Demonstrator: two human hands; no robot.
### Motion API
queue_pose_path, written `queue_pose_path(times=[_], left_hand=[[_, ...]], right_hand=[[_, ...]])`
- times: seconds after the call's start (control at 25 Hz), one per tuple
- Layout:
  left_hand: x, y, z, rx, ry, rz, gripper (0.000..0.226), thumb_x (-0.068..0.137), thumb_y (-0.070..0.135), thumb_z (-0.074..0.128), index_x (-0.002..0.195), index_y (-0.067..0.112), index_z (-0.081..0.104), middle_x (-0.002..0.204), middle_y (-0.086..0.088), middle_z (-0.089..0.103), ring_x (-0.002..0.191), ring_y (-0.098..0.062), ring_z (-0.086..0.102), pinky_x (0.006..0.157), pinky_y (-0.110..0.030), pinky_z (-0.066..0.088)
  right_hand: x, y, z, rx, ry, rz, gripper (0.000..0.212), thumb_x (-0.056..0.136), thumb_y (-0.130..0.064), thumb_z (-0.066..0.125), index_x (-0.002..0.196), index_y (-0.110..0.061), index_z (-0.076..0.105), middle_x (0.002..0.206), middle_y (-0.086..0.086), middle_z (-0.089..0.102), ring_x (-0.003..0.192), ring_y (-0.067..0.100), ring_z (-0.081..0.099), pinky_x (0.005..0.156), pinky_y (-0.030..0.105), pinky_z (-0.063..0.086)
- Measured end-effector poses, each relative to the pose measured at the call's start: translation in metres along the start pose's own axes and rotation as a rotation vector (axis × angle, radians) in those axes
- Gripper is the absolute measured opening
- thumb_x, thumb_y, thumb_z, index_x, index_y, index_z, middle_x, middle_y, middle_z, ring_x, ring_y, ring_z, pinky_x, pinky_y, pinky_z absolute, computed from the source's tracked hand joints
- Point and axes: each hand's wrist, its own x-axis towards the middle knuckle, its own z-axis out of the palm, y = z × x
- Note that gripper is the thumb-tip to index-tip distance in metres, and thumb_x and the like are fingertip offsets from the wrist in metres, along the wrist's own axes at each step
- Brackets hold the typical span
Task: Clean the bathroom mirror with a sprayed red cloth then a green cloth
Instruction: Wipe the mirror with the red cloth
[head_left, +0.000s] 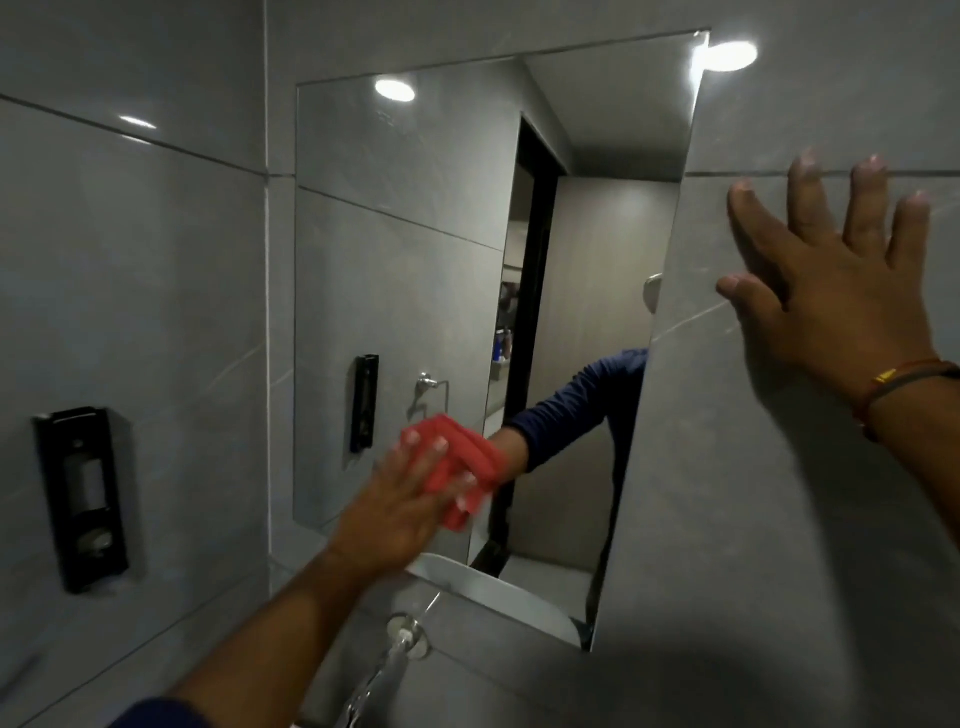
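The bathroom mirror (415, 260) is set into the grey tiled wall. My left hand (400, 509) presses a folded red cloth (457, 467) flat against the mirror's lower part, near the bottom edge. The cloth shows between and beyond my fingers. My right hand (826, 291) rests flat on the wall tile just right of the mirror, fingers spread, holding nothing. No green cloth or spray bottle is in view.
A black soap dispenser (80, 499) hangs on the left wall. A chrome wall-mounted tap (400, 654) juts out below the mirror. The mirror reflects a dark doorway, a towel ring and a blue-sleeved arm.
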Motion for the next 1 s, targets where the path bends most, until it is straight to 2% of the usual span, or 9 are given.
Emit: queue_pose_path(times=[0.08, 0.16, 0.32, 0.44, 0.56, 0.64, 0.8, 0.92, 1.0], left_hand=[[-0.006, -0.045, 0.005, -0.172, 0.064, -0.322, 0.059, 0.106, 0.039, 0.04, 0.164, 0.033, 0.028, 0.178, 0.0, -0.01, 0.163, -0.037, -0.007, 0.125, -0.067, 0.022], [-0.008, -0.074, 0.016, -0.388, 0.195, -0.695, 0.057, 0.107, 0.043, 0.033, 0.163, 0.028, 0.032, 0.177, -0.002, -0.003, 0.163, -0.036, 0.0, 0.129, -0.057, 0.014], [-0.024, -0.064, 0.031, -0.869, 0.548, -1.634, 0.083, 0.092, 0.07, 0.029, 0.163, 0.027, 0.031, 0.172, -0.012, 0.027, 0.157, -0.029, 0.029, 0.128, -0.034, 0.021], [-0.026, -0.006, 0.038, -0.832, 0.52, -1.844, 0.083, 0.089, 0.059, 0.027, 0.165, 0.024, 0.026, 0.172, -0.018, 0.022, 0.156, -0.038, 0.027, 0.129, -0.045, 0.021], [0.019, 0.095, 0.022, -0.799, 0.404, -1.604, 0.076, 0.092, 0.045, 0.025, 0.166, 0.026, 0.02, 0.175, -0.021, 0.006, 0.161, -0.04, 0.007, 0.132, -0.049, 0.006], [0.04, 0.186, 0.01, -0.757, 0.332, -1.333, 0.066, 0.102, 0.045, 0.026, 0.166, 0.03, 0.021, 0.177, -0.009, -0.005, 0.163, -0.032, -0.009, 0.13, -0.052, 0.0], [0.007, 0.307, 0.027, -0.527, 0.139, -0.713, 0.054, 0.111, 0.046, 0.022, 0.164, 0.037, 0.022, 0.177, -0.004, -0.003, 0.162, -0.037, -0.009, 0.118, -0.071, 0.019], [-0.044, 0.247, 0.043, -0.267, 0.033, -0.091, 0.068, 0.102, 0.033, 0.047, 0.163, 0.044, 0.02, 0.171, -0.005, 0.015, 0.161, -0.041, 0.002, 0.119, -0.069, 0.032], [-0.071, 0.169, 0.046, -0.132, -0.039, 0.162, 0.086, 0.091, 0.032, 0.058, 0.165, 0.045, 0.014, 0.171, -0.003, 0.023, 0.163, -0.036, -0.002, 0.127, -0.061, 0.02]], right_hand=[[0.003, 0.001, 0.002, -0.001, 0.003, -0.013, 0.077, 0.095, -0.06, 0.036, 0.165, -0.035, 0.014, 0.175, 0.014, 0.003, 0.155, 0.052, -0.004, 0.121, 0.073, 0.0], [0.001, 0.002, 0.005, -0.01, 0.008, -0.012, 0.076, 0.095, -0.06, 0.038, 0.164, -0.036, 0.015, 0.175, 0.014, 0.003, 0.154, 0.054, -0.004, 0.12, 0.075, 0.002], [0.001, 0.001, 0.004, -0.001, 0.024, -0.024, 0.074, 0.098, -0.056, 0.039, 0.165, -0.034, 0.017, 0.175, 0.015, 0.002, 0.154, 0.055, -0.005, 0.12, 0.074, -0.003], [0.0, 0.0, 0.003, -0.023, 0.034, -0.017, 0.072, 0.099, -0.054, 0.038, 0.165, -0.035, 0.016, 0.175, 0.015, 0.001, 0.155, 0.054, -0.006, 0.12, 0.071, -0.005], [-0.002, -0.002, 0.002, -0.043, 0.03, -0.008, 0.07, 0.102, -0.052, 0.04, 0.165, -0.035, 0.015, 0.175, 0.014, 0.001, 0.156, 0.052, -0.006, 0.121, 0.07, -0.004], [-0.001, -0.003, 0.001, -0.047, 0.02, -0.002, 0.069, 0.106, -0.048, 0.045, 0.166, -0.036, 0.013, 0.175, 0.013, 0.0, 0.156, 0.051, -0.007, 0.122, 0.069, -0.005], [-0.002, -0.001, -0.001, -0.052, -0.003, 0.0, 0.071, 0.106, -0.048, 0.048, 0.165, -0.039, 0.01, 0.176, 0.011, -0.003, 0.157, 0.048, -0.008, 0.123, 0.068, -0.004], [-0.003, 0.004, -0.003, -0.037, -0.022, -0.035, 0.07, 0.106, -0.049, 0.046, 0.165, -0.039, 0.01, 0.176, 0.011, -0.003, 0.157, 0.049, -0.008, 0.124, 0.068, -0.004], [-0.004, 0.005, -0.003, -0.03, -0.017, -0.045, 0.07, 0.104, -0.052, 0.042, 0.165, -0.038, 0.01, 0.175, 0.013, -0.001, 0.156, 0.05, -0.007, 0.124, 0.069, -0.002]])
